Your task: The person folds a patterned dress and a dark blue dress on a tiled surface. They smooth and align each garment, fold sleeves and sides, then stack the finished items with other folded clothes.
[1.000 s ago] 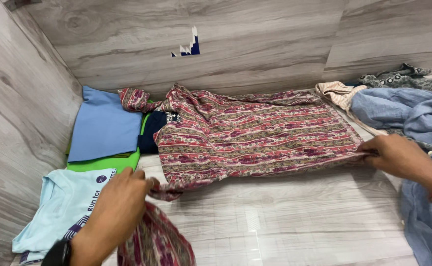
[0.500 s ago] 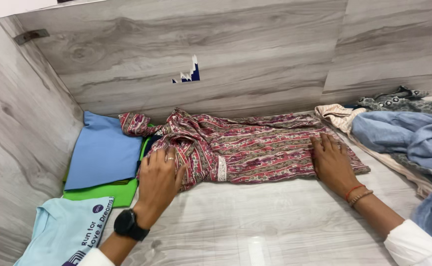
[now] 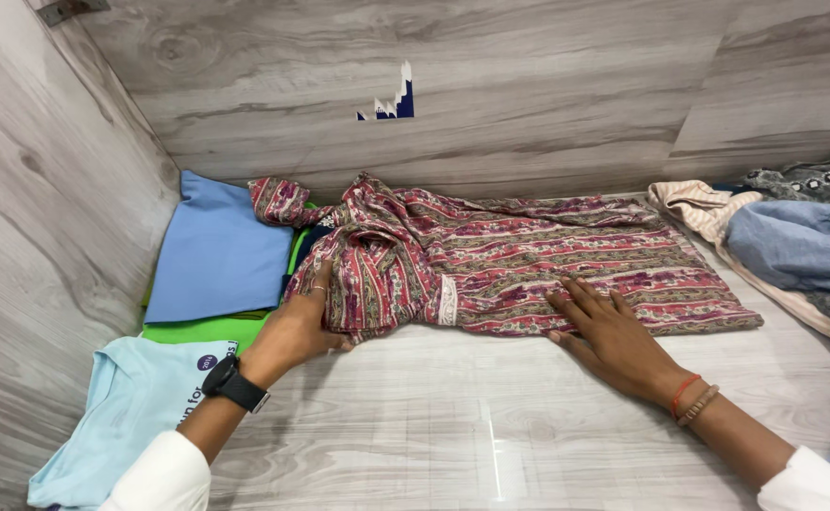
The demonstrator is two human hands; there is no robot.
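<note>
Flatly, both hands, left (image 3: 294,326) and right (image 3: 609,333), press open-palmed on the kurta (image 3: 529,265); its bunched sleeve could crease.

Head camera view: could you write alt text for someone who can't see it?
Two bare hands, left hand and right hand, press flat on a half-folded maroon patterned cotton garment on a grey wood-grain surface. Folded blue cloth lies left; crumpled denim-blue clothing right.

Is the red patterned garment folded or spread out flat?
Partly folded: the red patterned garment has its near sleeve turned over the body, left hand and right hand resting on it.
</note>
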